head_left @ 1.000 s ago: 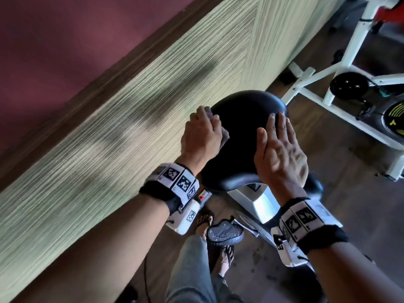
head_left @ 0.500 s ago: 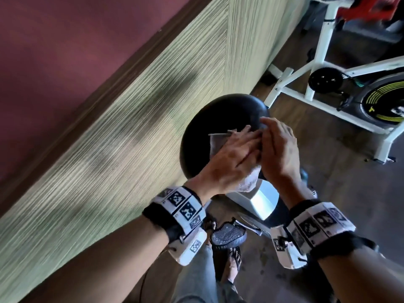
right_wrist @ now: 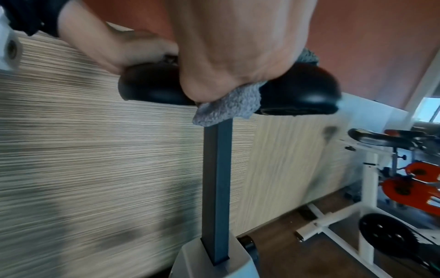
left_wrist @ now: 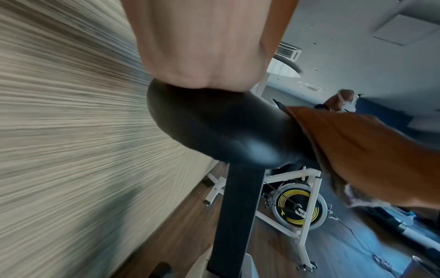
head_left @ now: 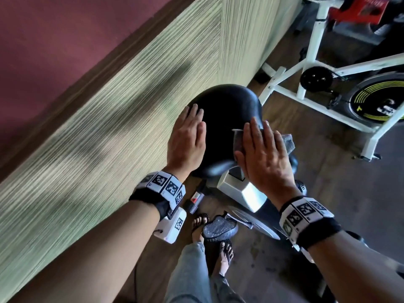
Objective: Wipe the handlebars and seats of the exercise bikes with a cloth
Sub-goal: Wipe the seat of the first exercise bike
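Observation:
The black bike seat [head_left: 227, 110] stands on a dark post [right_wrist: 216, 188] close to the wall. My left hand [head_left: 189, 134] lies flat on the seat's left side with straight fingers and holds nothing. My right hand [head_left: 262, 152] lies flat on the seat's right edge and presses a grey cloth [head_left: 289, 143] under its palm. In the right wrist view the cloth [right_wrist: 228, 108] hangs out below the palm over the seat's [right_wrist: 300, 94] rim. The left wrist view shows the seat [left_wrist: 214, 131] under my left palm [left_wrist: 202, 47].
A striped panelled wall [head_left: 105, 136] runs close along the left. A second white-framed bike [head_left: 306, 68] with a black and yellow flywheel [head_left: 378, 101] stands ahead on the right. A pedal [head_left: 219, 228] and my sandalled feet are below the seat on the wood floor.
The cloth has passed from my left hand to my right. The hands met over the seat, then parted: left now flat on the left side, right pressing the cloth on the right.

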Available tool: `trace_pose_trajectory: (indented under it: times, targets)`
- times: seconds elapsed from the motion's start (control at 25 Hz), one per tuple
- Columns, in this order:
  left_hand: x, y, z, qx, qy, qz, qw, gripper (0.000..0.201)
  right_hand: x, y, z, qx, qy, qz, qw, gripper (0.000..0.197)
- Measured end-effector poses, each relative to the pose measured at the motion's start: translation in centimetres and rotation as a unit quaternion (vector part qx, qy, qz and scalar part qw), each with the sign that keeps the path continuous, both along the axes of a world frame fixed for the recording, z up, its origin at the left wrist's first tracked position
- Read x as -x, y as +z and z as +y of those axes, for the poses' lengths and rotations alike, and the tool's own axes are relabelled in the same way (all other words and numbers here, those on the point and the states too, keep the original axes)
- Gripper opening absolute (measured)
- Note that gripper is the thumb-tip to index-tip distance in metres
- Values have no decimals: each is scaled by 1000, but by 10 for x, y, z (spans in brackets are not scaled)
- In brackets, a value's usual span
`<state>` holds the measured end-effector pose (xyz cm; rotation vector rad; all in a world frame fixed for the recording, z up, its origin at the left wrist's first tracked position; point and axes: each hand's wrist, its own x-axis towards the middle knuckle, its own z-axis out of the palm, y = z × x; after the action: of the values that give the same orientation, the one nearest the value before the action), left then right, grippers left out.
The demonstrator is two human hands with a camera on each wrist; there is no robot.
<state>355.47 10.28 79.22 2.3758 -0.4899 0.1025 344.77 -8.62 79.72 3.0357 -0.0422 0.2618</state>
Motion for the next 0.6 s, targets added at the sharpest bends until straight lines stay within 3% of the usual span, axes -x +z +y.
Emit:
trace_pose_trajectory:
  times: [0.24, 0.36, 0.48, 0.6]
  targets:
    - [3, 3, -1, -54, 0, -8, 998, 65, 18, 18, -19, -124, -144, 34, 981, 59]
    - [2, 5, -6, -101, 10, -34, 994, 67, -7, 32, -8, -143, -220, 72, 962, 63]
    - [0, 3, -8, -130, 12, -39, 991, 68, -38, 39, 3, -177, -230, 113, 950, 68]
    - [-2, 10, -17, -162, 20, -31, 986, 72, -40, 46, -6, -259, -189, 121, 939, 69]
